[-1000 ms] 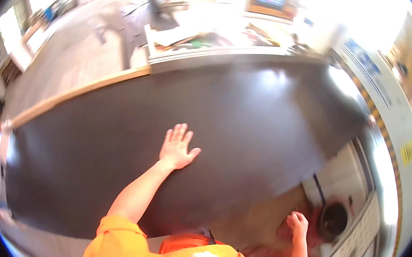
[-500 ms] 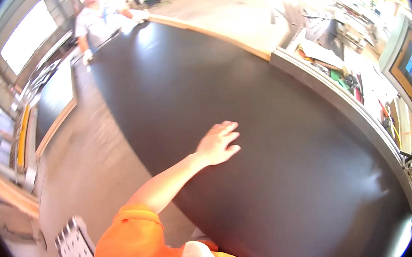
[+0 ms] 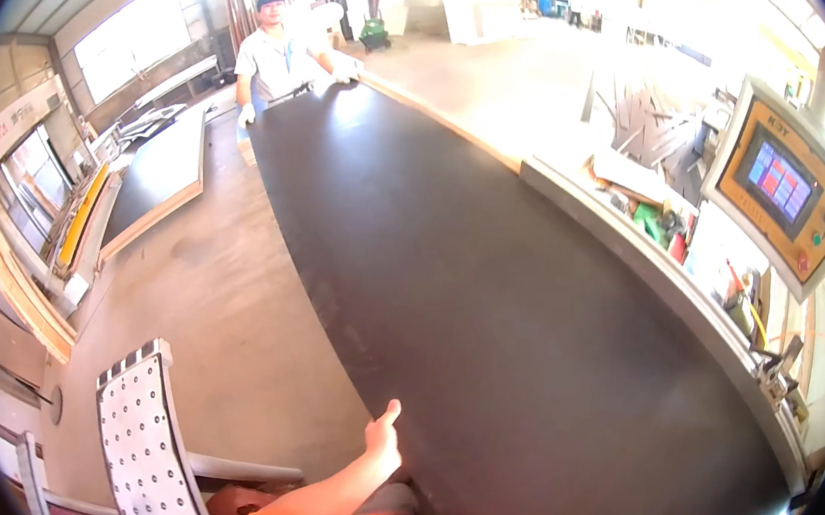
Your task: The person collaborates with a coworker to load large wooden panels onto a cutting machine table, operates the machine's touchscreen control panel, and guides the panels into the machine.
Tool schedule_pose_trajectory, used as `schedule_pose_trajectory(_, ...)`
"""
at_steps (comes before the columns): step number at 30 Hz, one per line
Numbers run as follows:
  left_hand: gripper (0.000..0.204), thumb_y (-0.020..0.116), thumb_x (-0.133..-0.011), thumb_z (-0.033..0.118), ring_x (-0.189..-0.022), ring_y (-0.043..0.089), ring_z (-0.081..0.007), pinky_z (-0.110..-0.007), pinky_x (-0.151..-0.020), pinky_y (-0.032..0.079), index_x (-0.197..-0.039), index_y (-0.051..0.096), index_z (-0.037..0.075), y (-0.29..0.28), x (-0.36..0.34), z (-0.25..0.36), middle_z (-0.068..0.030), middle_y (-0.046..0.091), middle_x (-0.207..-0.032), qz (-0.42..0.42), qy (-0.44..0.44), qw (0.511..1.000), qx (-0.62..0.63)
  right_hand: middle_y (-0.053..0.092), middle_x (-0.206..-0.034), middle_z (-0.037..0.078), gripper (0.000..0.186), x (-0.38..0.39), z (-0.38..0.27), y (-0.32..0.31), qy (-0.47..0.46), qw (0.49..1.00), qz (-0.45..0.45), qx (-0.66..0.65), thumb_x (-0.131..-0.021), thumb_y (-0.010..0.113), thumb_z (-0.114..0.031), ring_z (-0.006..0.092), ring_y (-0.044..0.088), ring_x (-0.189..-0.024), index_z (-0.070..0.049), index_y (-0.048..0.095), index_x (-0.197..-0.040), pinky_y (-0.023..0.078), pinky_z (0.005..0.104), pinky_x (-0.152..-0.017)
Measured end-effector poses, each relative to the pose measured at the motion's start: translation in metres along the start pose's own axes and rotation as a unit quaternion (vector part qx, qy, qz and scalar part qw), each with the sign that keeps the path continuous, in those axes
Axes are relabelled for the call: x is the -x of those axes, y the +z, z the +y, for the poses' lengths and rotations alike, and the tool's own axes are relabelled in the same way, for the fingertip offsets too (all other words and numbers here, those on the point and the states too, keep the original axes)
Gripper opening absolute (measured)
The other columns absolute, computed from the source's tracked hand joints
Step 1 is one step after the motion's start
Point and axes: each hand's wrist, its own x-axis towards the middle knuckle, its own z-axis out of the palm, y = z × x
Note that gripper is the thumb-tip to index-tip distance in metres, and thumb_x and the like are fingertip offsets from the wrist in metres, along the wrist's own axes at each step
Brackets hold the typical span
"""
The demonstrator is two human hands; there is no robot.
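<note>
A large black panel (image 3: 489, 296) stretches from near my body to the far left. My left hand (image 3: 383, 443) is at the panel's near left edge, thumb on top and pointing away from me; the other fingers are mostly hidden and appear to be wrapped round the edge. No part of my right hand shows. At the far end a person (image 3: 277, 62) in a light shirt and dark cap has both gloved hands on the panel's corners.
A metal rail (image 3: 634, 251) borders the panel on the right, with a control screen box (image 3: 782, 186) above it. To the left stand a perforated metal support (image 3: 148, 431) and another dark panel stack (image 3: 159, 181). Scraps (image 3: 654, 208) lie beyond the rail.
My left hand has drawn back from flat on the panel's middle to its near left edge. My view has tilted up, showing more of the far room.
</note>
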Motion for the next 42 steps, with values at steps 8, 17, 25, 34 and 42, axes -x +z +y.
schedule_pose_trajectory(8, 0.052, 0.063, -0.093, 0.038, -0.114, 0.056, -0.0316, -0.046, -0.097, 0.046, -0.121, 0.055, -0.004, 0.042, 0.048, 0.017, -0.0163, 0.059, -0.125, -0.024, -0.024, 0.999, -0.020, 0.058, -0.122, 0.020, 0.039, -0.039, -0.014, -0.037, -0.017, 1.000, 0.010, 0.005, -0.100, 0.049, -0.024, 0.0316, 0.055, -0.111, 0.007, 0.056, -0.122, 0.043, 0.0386, -0.100)
schedule_pose_trajectory(17, 0.057, 0.054, -0.095, 0.049, -0.122, 0.050, -0.0328, -0.049, -0.107, 0.036, -0.130, 0.051, 0.003, 0.023, 0.020, 0.024, -0.0133, 0.054, -0.134, -0.127, 0.012, 0.988, -0.088, 0.058, -0.123, 0.019, 0.040, -0.109, 0.024, -0.115, -0.068, 0.996, 0.033, -0.037, -0.100, 0.049, -0.024, 0.0308, 0.054, -0.112, 0.007, 0.055, -0.123, 0.042, 0.0384, -0.101)
schedule_pose_trajectory(25, 0.078, 0.065, -0.081, 0.061, -0.068, 0.069, -0.0353, -0.047, -0.068, 0.056, -0.122, 0.055, -0.005, 0.134, 0.092, 0.112, -0.0214, 0.070, -0.081, -0.059, -0.003, 0.404, -0.913, 0.057, -0.126, 0.017, 0.044, -0.122, 0.027, -0.138, -0.066, 0.979, 0.059, -0.186, -0.100, 0.049, -0.026, 0.0285, 0.054, -0.111, 0.010, 0.053, -0.125, 0.041, 0.0382, -0.100)
schedule_pose_trajectory(34, 0.033, 0.063, -0.084, 0.029, -0.106, 0.058, -0.0341, -0.044, -0.085, 0.050, -0.108, 0.060, 0.007, 0.556, 0.215, -0.116, -0.0141, 0.062, -0.111, -0.487, 0.700, 0.157, -0.498, 0.048, -0.140, 0.015, 0.072, -0.142, 0.042, -0.132, 0.060, 0.930, 0.167, -0.323, -0.089, 0.062, -0.049, 0.0298, 0.048, -0.123, 0.003, 0.046, -0.136, 0.039, 0.0375, -0.103)
schedule_pose_trajectory(42, 0.043, 0.067, -0.079, 0.041, -0.126, 0.049, -0.0307, -0.042, -0.104, 0.043, -0.110, 0.066, 0.010, 0.710, 0.282, -0.226, -0.0120, 0.046, -0.145, -0.401, 0.802, 0.128, -0.424, 0.049, -0.138, 0.017, 0.075, -0.148, 0.051, -0.131, 0.026, 0.941, 0.200, -0.273, -0.089, 0.063, -0.049, 0.0304, 0.050, -0.122, 0.008, 0.045, -0.135, 0.040, 0.0377, -0.102)
